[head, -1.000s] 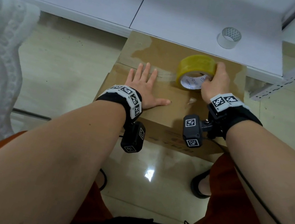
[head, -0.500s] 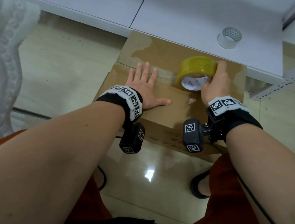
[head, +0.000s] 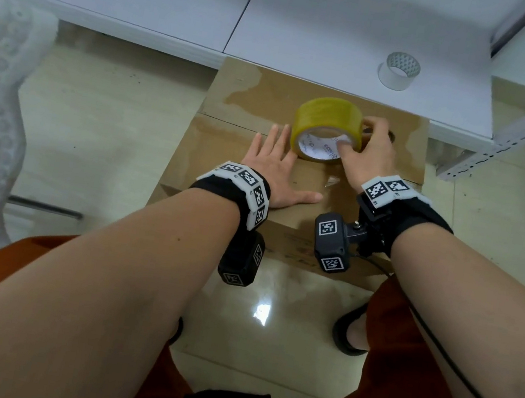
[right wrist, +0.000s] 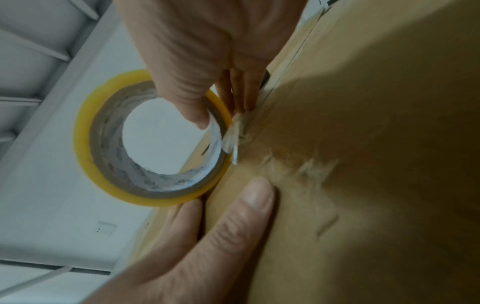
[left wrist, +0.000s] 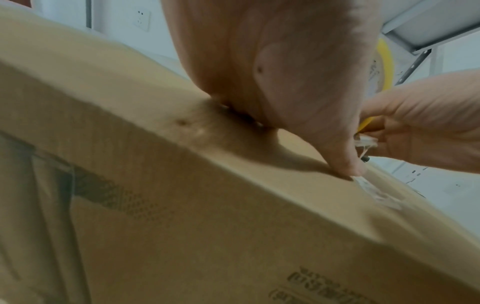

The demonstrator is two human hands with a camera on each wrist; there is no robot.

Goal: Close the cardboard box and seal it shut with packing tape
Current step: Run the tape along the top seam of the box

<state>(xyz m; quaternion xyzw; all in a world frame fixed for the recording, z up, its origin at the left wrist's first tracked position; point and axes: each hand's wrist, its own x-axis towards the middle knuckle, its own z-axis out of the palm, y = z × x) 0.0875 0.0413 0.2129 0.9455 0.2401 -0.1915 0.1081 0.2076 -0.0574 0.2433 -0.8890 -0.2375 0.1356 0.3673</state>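
Right hand point(head: 367, 154) grips the yellow tape roll point(head: 327, 124) through its core, upright on the cardboard box point(head: 228, 144) seam. Left hand point(head: 274, 173) lies flat beside it, pressing the flap. Roll judged light, rigid; tape sticky, tear-prone.

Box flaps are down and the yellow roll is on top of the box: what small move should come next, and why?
Probably draw the yellow packing tape roll rightward along the seam of the brown cardboard box. The right hand grips the roll, thumb inside its core, while the left hand lies flat on the closed flaps beside it, holding them down. The seam to the right looks untaped.
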